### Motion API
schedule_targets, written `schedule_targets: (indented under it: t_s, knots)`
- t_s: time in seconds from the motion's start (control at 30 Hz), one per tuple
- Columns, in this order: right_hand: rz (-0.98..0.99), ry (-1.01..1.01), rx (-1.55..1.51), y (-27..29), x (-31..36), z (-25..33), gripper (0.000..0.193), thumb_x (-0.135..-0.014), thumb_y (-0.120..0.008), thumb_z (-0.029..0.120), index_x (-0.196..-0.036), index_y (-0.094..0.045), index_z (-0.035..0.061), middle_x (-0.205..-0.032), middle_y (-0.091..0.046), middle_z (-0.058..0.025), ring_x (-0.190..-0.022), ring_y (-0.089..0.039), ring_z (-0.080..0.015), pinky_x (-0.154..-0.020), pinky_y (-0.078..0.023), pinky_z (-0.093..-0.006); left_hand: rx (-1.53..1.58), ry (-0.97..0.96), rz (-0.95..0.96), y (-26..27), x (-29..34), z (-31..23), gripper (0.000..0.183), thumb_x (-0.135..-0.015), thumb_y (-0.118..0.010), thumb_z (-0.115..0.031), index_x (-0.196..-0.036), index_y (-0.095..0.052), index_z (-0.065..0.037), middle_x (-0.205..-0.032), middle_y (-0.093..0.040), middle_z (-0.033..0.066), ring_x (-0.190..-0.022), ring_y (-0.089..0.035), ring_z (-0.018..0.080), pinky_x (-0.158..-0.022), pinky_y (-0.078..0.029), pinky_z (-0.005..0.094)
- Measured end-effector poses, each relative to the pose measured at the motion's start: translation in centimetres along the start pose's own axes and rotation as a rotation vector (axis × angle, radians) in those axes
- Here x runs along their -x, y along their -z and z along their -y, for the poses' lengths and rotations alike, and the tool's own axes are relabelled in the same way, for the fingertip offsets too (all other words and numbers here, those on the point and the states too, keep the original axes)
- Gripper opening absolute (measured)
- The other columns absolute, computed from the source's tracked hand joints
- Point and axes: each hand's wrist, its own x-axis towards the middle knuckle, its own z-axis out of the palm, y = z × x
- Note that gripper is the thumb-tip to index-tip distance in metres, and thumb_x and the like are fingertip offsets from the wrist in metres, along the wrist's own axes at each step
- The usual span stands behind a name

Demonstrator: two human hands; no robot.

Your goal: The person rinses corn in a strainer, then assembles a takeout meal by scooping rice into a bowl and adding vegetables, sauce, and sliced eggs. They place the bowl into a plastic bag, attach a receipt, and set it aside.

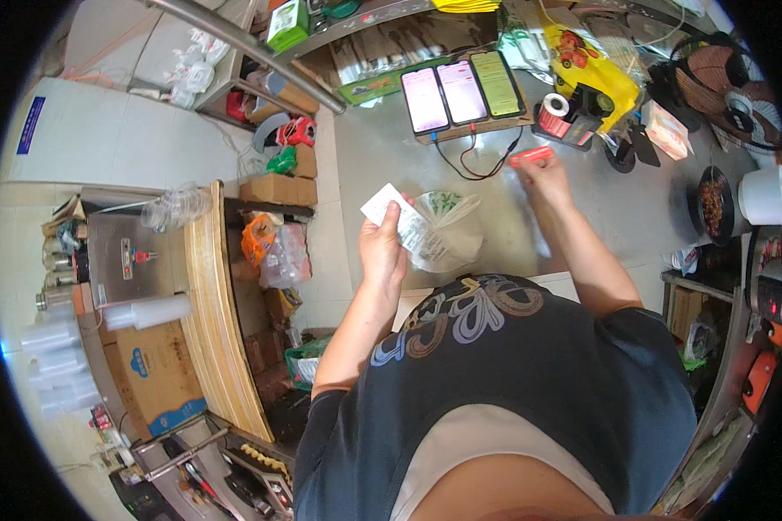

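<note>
My left hand pinches a white printed receipt by its edge, the thumb lying on top. The slip overlaps the left side of a white plastic bag with green print, which rests on the metal counter close to my body. To the right of the bag and a little farther off, my right hand is closed around a small, flat red object. The fingers cover part of it, and its kind is unclear.
Three lit phones lean on a cardboard box, with cables trailing toward my right hand. A paper roll, a yellow bag and a fan stand at the back right. A black bowl of food sits far right.
</note>
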Motion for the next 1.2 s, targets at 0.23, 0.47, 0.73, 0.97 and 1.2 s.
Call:
schedule_targets:
  t_s: [0.23, 0.47, 0.73, 0.97, 1.2]
  knots:
    - [0.312, 0.008, -0.342, -12.5, 8.8, 7.9, 0.043, -0.078, -0.071, 0.008, -0.114, -0.047, 0.0027, -0.091, -0.06, -0.0033, -0.076, -0.054, -0.0097, -0.067, -0.043, -0.0236, -0.035, -0.044, 0.032, -1.1, 0.6, 0.0, 0.022, -0.094, -0.054, -0.014, -0.111, -0.058, -0.001, -0.105, -0.065, 0.0103, -0.095, -0.062, 0.0191, -0.087, -0.048, 0.0322]
    - [0.434, 0.026, -0.243, -15.6, 10.1, 7.9, 0.044, -0.078, -0.07, 0.007, -0.115, -0.046, 0.0032, -0.091, -0.058, -0.003, -0.084, -0.055, -0.0096, -0.074, -0.044, -0.025, -0.13, -0.165, 0.046, -1.6, 1.6, 0.3, 0.038, -0.095, -0.051, -0.012, -0.131, -0.047, -0.002, -0.121, -0.057, 0.0092, -0.11, -0.054, 0.0138, -0.092, -0.043, 0.0289]
    - [0.382, 0.077, -0.126, -15.3, 11.7, 7.1, 0.04, -0.079, -0.07, 0.008, -0.112, -0.048, 0.0043, -0.088, -0.056, -0.0005, -0.084, -0.053, -0.0078, -0.075, -0.042, -0.0224, -0.117, -0.195, -0.01, -1.4, 1.4, 0.3, 0.025, -0.095, -0.051, -0.012, -0.118, -0.054, 0.0, -0.106, -0.061, 0.008, -0.095, -0.057, 0.0124, -0.086, -0.045, 0.0274]
    - [0.739, -0.107, -0.001, -6.3, 9.8, 8.0, 0.015, -0.081, -0.068, 0.007, -0.086, -0.055, 0.0053, -0.076, -0.059, 0.0003, -0.073, -0.056, -0.0084, -0.064, -0.044, -0.0222, -0.689, 0.152, 0.211, 3.5, 3.9, 1.9, 0.024, -0.091, -0.059, -0.014, -0.112, -0.057, -0.001, -0.095, -0.064, 0.0086, -0.087, -0.057, 0.0098, -0.081, -0.045, 0.0227]
    - [0.995, -0.286, 0.174, 0.9, 9.0, 6.2, 0.013, -0.078, -0.072, 0.007, -0.078, -0.059, 0.0045, -0.076, -0.063, -0.0017, -0.072, -0.057, -0.0078, -0.064, -0.045, -0.0238, -1.738, -0.446, 0.239, 7.1, 0.8, 6.5, 0.065, -0.081, -0.067, -0.03, -0.136, -0.04, -0.011, -0.143, -0.025, 0.0254, -0.132, -0.019, 0.0477, -0.109, -0.021, 0.0494]
